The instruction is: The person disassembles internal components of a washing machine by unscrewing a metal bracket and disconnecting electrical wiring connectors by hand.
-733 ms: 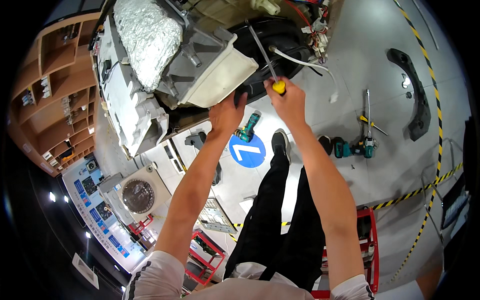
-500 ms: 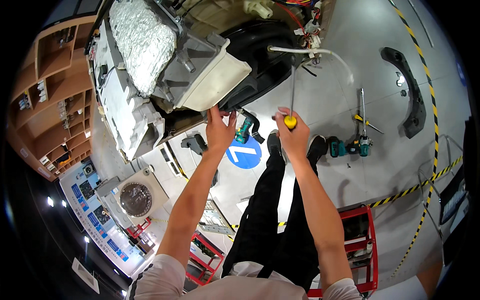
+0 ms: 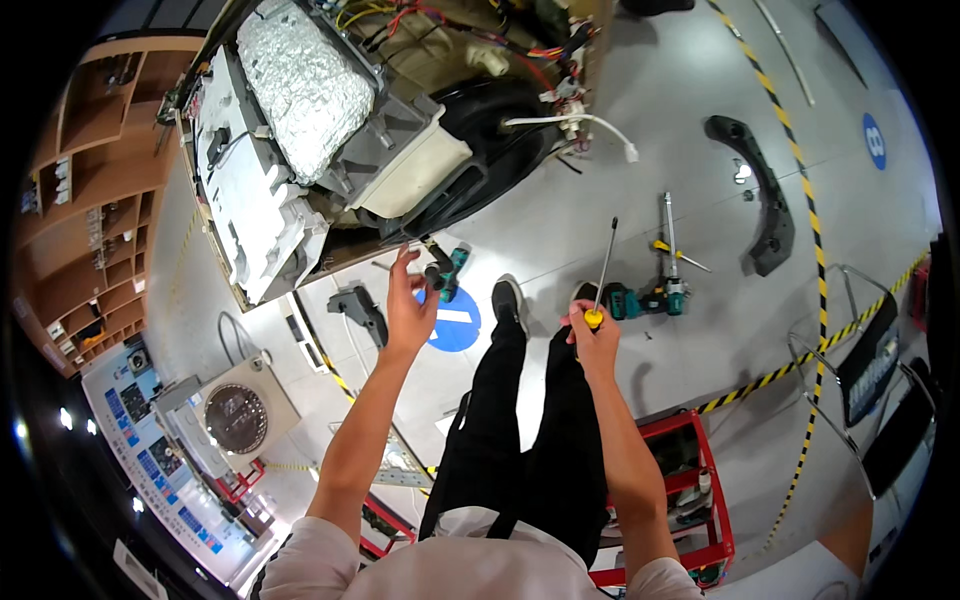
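Note:
My right hand (image 3: pixel 598 345) is closed round the yellow handle of a screwdriver (image 3: pixel 606 270), whose long shaft points up and away from me. My left hand (image 3: pixel 410 312) has its fingers apart, just below an opened appliance (image 3: pixel 330 190). A short black hose (image 3: pixel 437 266) hangs from the appliance beside the left fingertips; whether they touch it I cannot tell. The appliance bares a foil-wrapped part (image 3: pixel 300 90), a cream plastic cover (image 3: pixel 418 168), a large black drum-like part (image 3: pixel 500 170) and loose coloured wires. A white tube (image 3: pixel 590 122) sticks out at its right.
On the floor lie a teal power drill (image 3: pixel 455 272), another teal power tool (image 3: pixel 630 302), a second screwdriver (image 3: pixel 682 256) and a curved black block (image 3: pixel 765 200). A red tool cart (image 3: pixel 715 490) stands close behind my right leg. Chairs (image 3: pixel 870 360) are at the right, wooden shelves (image 3: pixel 110 200) at the left.
Both hands have come back from the appliance toward me. The left has left the cover's lower edge; the right has lowered with the screwdriver. The whole view has shifted.

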{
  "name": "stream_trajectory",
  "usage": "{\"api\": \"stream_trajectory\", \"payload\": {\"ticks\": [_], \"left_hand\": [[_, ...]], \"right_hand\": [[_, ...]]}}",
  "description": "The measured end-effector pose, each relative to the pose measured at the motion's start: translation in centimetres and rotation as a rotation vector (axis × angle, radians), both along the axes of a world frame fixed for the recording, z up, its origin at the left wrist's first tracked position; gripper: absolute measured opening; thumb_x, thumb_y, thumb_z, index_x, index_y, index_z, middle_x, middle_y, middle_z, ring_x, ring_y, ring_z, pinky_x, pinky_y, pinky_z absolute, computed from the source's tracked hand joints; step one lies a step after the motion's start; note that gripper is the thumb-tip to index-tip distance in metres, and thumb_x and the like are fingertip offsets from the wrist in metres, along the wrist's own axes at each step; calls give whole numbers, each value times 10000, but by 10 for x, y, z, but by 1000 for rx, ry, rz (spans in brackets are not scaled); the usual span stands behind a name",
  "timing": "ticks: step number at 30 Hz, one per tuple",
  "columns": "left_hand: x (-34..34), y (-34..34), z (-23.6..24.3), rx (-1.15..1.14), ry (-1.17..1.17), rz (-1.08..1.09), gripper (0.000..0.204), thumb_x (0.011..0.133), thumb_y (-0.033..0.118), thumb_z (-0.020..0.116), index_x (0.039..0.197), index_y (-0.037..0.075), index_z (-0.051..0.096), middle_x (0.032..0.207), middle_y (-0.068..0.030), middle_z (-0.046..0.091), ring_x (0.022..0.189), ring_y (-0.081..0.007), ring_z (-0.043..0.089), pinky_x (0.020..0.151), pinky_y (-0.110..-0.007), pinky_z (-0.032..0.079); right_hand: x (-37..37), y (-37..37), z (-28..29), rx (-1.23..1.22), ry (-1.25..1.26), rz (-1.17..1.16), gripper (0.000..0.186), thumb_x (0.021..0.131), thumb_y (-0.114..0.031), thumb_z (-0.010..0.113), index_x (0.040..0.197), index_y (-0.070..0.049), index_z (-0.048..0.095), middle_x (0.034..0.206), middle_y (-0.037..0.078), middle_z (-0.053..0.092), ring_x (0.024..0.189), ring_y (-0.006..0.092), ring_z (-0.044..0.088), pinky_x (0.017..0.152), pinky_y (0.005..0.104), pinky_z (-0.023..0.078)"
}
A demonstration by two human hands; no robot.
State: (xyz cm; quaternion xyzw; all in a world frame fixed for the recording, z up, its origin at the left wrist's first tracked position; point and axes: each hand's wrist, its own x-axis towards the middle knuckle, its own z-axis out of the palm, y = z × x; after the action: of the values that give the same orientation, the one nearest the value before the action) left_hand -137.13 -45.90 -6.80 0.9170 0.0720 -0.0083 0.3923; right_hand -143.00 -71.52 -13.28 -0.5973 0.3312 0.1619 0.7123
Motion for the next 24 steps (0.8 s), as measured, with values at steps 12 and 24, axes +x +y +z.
{"api": "stream_trajectory", "payload": {"ticks": [12, 24], "left_hand": [[-97, -31, 122, -40, 780, -223, 259, 869, 277, 539, 920, 42, 637, 734, -111, 640, 682, -248, 629, 617, -328, 486], [-92, -88, 205, -376, 36, -147, 247, 869, 182, 554, 1051, 19, 590, 857, -100, 604, 800, -211, 596, 682, -301, 476]], "right_hand": [[-20, -44, 123, 9, -23, 299, 226, 824, -218, 635, 791, -34, 510, 602, 33, 543, 500, 82, 503, 463, 216, 407], [-22, 17, 208, -129, -445, 854, 98, 775, 0, 523, 864, 23, 556, 685, 57, 616, 561, 120, 577, 526, 255, 470]]}}
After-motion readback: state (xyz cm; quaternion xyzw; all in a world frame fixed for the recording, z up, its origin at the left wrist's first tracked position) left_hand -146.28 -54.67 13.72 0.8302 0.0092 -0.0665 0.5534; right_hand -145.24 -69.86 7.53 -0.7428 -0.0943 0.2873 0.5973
